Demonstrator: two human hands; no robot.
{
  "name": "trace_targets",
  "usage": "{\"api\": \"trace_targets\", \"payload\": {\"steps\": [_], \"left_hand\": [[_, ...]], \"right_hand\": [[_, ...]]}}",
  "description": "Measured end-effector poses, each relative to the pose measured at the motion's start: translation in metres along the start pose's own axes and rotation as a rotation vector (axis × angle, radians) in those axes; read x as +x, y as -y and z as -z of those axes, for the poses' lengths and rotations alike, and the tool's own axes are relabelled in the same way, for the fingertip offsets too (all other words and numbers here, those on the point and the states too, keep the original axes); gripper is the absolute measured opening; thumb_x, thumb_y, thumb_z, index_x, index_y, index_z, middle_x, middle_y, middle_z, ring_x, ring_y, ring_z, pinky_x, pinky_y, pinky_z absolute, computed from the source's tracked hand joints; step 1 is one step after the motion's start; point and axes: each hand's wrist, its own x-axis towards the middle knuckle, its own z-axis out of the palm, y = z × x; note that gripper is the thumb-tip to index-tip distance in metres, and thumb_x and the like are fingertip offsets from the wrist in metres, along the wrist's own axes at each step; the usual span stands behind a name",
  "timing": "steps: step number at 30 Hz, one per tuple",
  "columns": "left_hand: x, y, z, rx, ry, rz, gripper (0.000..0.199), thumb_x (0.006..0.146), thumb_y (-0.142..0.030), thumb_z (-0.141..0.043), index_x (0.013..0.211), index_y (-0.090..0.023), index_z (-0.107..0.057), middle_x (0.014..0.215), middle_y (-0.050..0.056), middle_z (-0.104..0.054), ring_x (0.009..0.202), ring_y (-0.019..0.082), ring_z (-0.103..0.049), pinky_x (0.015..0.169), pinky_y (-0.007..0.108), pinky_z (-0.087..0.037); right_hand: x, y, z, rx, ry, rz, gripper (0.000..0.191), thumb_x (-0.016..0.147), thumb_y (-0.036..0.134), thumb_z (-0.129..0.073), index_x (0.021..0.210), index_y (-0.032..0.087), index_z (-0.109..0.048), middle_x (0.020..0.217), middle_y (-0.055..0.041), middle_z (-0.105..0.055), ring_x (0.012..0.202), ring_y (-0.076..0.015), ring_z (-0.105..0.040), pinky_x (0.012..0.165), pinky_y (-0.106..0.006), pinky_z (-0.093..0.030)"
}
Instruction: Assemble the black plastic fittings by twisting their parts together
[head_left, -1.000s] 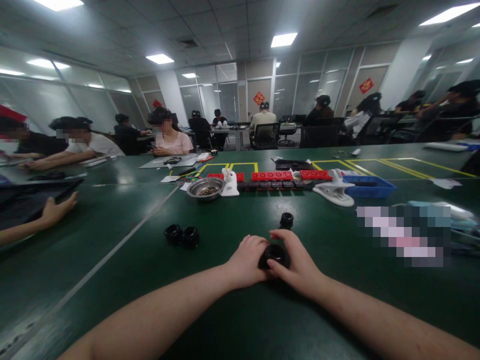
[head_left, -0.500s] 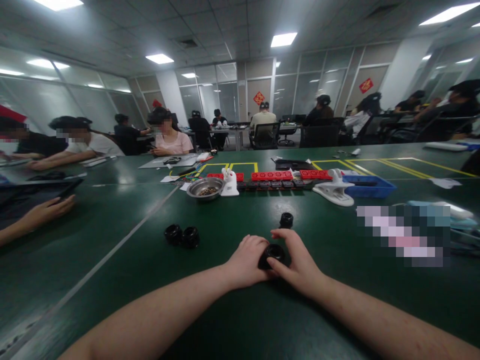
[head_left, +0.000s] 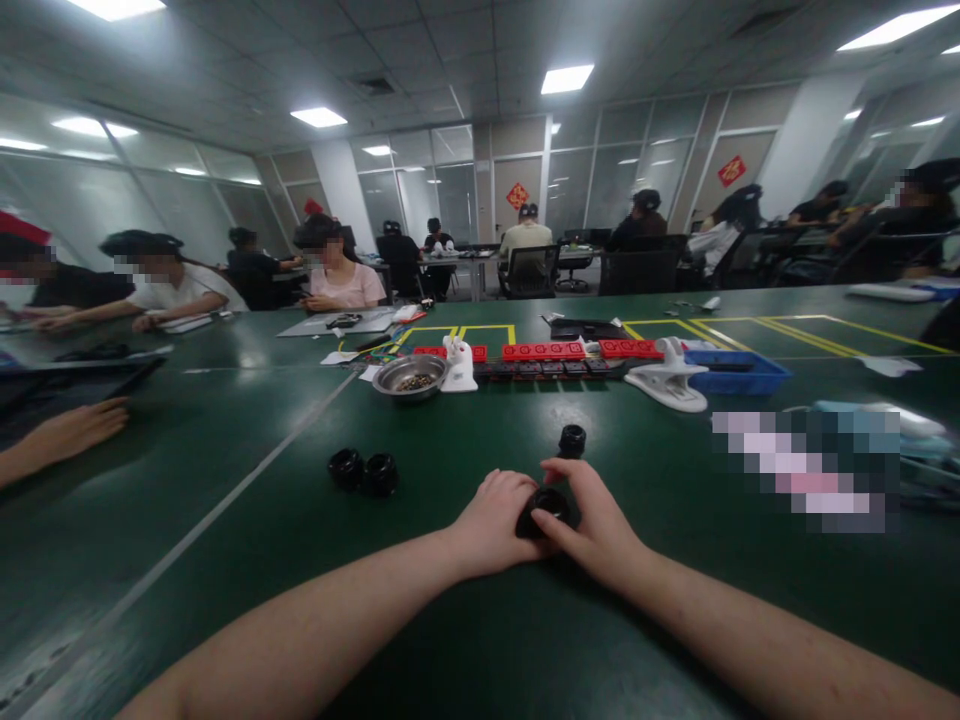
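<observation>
Both of my hands close around one black, shiny, round part with a hollow top [head_left: 528,517] at the table's near middle. My left hand [head_left: 491,520] wraps its left side, fingers curled and partly hidden behind it. From the right, my right hand [head_left: 604,520] grips it, thumb across the top rim and index finger stretched past the far side. Just beyond that finger stands a similar black round part [head_left: 572,440]. A pair of like parts, one on the left [head_left: 346,469] and one on the right [head_left: 381,475], sit side by side left of my hands.
A metal bowl [head_left: 382,378] of small pieces stands beyond, beside a white clamp [head_left: 460,368]. Red strips [head_left: 544,351], another white clamp [head_left: 671,385] and a blue tray [head_left: 765,378] continue rightward. A co-worker's hand [head_left: 86,430] rests at far left.
My right thumb has shifted slightly left over the part's top, and the part appears tipped a little. The co-worker's hand at far left has drawn back leftward.
</observation>
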Motion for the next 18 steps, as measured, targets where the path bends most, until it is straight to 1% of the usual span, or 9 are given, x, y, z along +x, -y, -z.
{"api": "trace_targets", "payload": {"steps": [2, 4, 7, 9, 12, 15, 18], "left_hand": [[0.0, -0.0009, 0.0009, -0.006, 0.005, 0.006, 0.051, 0.065, -0.046, -0.063, 0.104, -0.016, -0.05, 0.106, 0.008, -0.052, 0.1, 0.025, -0.046, 0.094, 0.043, -0.031], [0.0, -0.0019, 0.0017, -0.012, 0.008, 0.008, 0.055, 0.065, -0.045, -0.063, 0.108, -0.016, -0.047, 0.108, 0.009, -0.052, 0.102, 0.026, -0.045, 0.094, 0.043, -0.03], [0.0, -0.0023, 0.0019, -0.017, 0.004, 0.008, 0.053, 0.065, -0.043, -0.063, 0.107, -0.017, -0.047, 0.109, 0.009, -0.051, 0.102, 0.025, -0.045, 0.094, 0.043, -0.031], [0.0, -0.0014, 0.0013, -0.017, -0.001, 0.008, 0.048, 0.064, -0.042, -0.064, 0.101, -0.016, -0.05, 0.107, 0.008, -0.052, 0.101, 0.025, -0.046, 0.094, 0.043, -0.031], [-0.0001, 0.0005, 0.0, -0.02, 0.003, 0.009, 0.044, 0.063, -0.041, -0.065, 0.096, -0.017, -0.051, 0.104, 0.007, -0.053, 0.1, 0.025, -0.046, 0.094, 0.043, -0.031], [0.0, 0.0011, -0.0005, -0.029, 0.012, 0.018, 0.046, 0.063, -0.04, -0.065, 0.1, -0.018, -0.05, 0.106, 0.007, -0.052, 0.101, 0.025, -0.046, 0.095, 0.044, -0.028], [0.0004, -0.0001, 0.0001, -0.029, 0.015, 0.017, 0.052, 0.064, -0.041, -0.064, 0.108, -0.018, -0.047, 0.109, 0.008, -0.051, 0.104, 0.026, -0.044, 0.096, 0.045, -0.027]], "right_hand": [[0.0004, -0.0008, 0.0005, 0.015, 0.024, 0.005, 0.036, 0.072, 0.02, -0.051, 0.107, 0.018, -0.04, 0.096, -0.0081, -0.051, 0.09, -0.0219, -0.051, 0.08, -0.04, -0.043], [0.0, -0.0004, 0.0021, 0.045, 0.045, 0.045, 0.037, 0.072, 0.016, -0.047, 0.108, 0.018, -0.04, 0.099, -0.0083, -0.051, 0.093, -0.0212, -0.05, 0.082, -0.039, -0.043], [-0.001, 0.0012, 0.0042, 0.068, 0.062, 0.106, 0.042, 0.072, 0.015, -0.045, 0.113, 0.019, -0.037, 0.105, -0.0093, -0.05, 0.098, -0.0218, -0.049, 0.085, -0.04, -0.042], [-0.001, 0.0018, 0.004, 0.047, 0.029, 0.096, 0.043, 0.072, 0.018, -0.048, 0.113, 0.018, -0.037, 0.105, -0.0099, -0.049, 0.098, -0.0231, -0.048, 0.085, -0.041, -0.041], [-0.0001, 0.0011, 0.0017, 0.013, -0.016, 0.043, 0.044, 0.07, 0.024, -0.055, 0.11, 0.018, -0.038, 0.1, -0.0096, -0.05, 0.094, -0.0239, -0.05, 0.082, -0.042, -0.042], [0.0006, 0.0001, 0.0008, 0.011, 0.014, 0.028, 0.042, 0.07, 0.025, -0.057, 0.107, 0.019, -0.04, 0.096, -0.0082, -0.052, 0.09, -0.0231, -0.051, 0.08, -0.041, -0.044], [-0.0005, 0.0006, 0.0025, 0.038, 0.05, 0.049, 0.036, 0.071, 0.019, -0.051, 0.106, 0.019, -0.041, 0.098, -0.0076, -0.052, 0.091, -0.0218, -0.051, 0.081, -0.039, -0.043]]}}
